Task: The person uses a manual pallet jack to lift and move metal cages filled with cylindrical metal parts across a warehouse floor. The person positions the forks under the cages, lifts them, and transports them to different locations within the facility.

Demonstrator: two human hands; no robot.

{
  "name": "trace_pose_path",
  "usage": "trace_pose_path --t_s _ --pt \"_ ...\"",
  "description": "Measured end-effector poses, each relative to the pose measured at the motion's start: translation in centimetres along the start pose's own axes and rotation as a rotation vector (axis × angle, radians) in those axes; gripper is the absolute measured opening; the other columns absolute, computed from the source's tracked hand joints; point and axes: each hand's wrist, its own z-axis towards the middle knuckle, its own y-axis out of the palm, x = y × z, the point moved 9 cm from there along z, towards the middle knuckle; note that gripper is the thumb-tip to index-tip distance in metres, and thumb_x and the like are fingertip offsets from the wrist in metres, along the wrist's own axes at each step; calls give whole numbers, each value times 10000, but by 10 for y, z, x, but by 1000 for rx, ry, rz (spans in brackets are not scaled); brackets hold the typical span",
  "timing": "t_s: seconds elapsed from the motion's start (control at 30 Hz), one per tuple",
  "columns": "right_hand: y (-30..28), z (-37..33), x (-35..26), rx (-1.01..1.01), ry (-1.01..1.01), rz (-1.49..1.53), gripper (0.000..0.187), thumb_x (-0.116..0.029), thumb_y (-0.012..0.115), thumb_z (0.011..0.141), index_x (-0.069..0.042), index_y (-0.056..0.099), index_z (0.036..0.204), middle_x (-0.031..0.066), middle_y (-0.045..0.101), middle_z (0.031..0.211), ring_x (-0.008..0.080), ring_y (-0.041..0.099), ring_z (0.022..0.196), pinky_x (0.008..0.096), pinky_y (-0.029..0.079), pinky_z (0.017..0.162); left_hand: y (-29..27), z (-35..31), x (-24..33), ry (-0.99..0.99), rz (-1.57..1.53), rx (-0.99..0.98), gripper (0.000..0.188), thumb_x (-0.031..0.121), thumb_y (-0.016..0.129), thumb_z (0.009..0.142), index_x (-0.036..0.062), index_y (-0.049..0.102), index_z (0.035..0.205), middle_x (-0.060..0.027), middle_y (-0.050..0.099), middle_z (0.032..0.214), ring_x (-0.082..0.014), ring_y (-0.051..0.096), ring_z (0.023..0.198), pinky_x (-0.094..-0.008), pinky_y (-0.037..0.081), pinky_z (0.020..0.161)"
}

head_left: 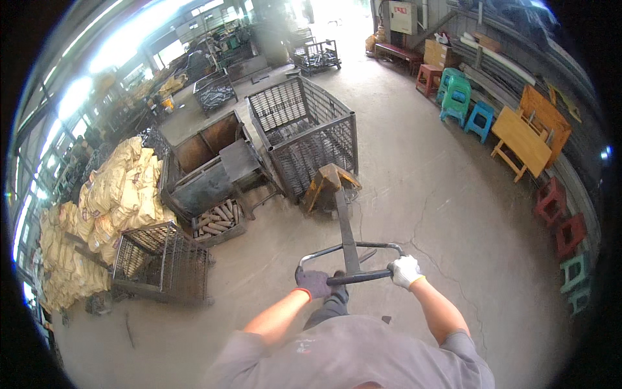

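Both my hands are wrapped round the black loop handle (366, 277) of a pallet jack. My left hand (313, 284), in a dark grey glove with a red cuff, grips the handle's left corner. At the right corner is my right hand (406, 271) in a white glove, also closed on the bar. The handle's shaft runs away from me to the jack's worn yellow body (330, 185). That body stands right against a large dark mesh cage bin (311, 146) with metal pieces inside. The jack's forks are hidden by the bin.
Left of the bin stand an open metal box (207, 159), a crate of short rods (220, 223), an empty mesh cart (162, 259) and stacked yellowish sacks (123, 188). Plastic stools (455, 97) and a folding wooden table (521, 142) line the right wall. Cracked concrete floor (447, 214) lies between.
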Motion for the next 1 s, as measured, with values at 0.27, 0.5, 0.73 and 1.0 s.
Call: trace_pose_path --t_s 0.27,0.5,0.73,1.0 --pt "15 -73 -13 -40 85 17 197 -199 635 772 -217 785 898 124 732 823 361 704 832 472 562 745 33 -58 16 50 -20 33 308 320 580 791 159 787 951 -137 756 961 -328 731 915 -483 529 793" --pt "25 -170 -47 -23 151 -48 216 -220 668 772 -238 795 946 147 737 954 366 691 906 469 566 749 79 -138 44 303 -173 -80 336 304 572 810 135 752 1037 -155 746 965 -359 714 922 -532 516 787" --pt "71 -251 -194 -229 293 -66 217 -240 694 753 -255 800 942 123 737 910 338 677 948 440 572 790 123 -251 -39 469 -198 -145 320 289 609 808 90 739 1022 -174 739 950 -376 712 928 -525 522 800" --pt "21 -317 -273 -203 294 -81 207 -256 688 761 -235 793 937 115 744 885 337 689 955 453 574 804 103 -334 -60 620 -275 -243 347 307 629 765 110 745 1026 -167 743 1013 -367 715 968 -535 529 813"
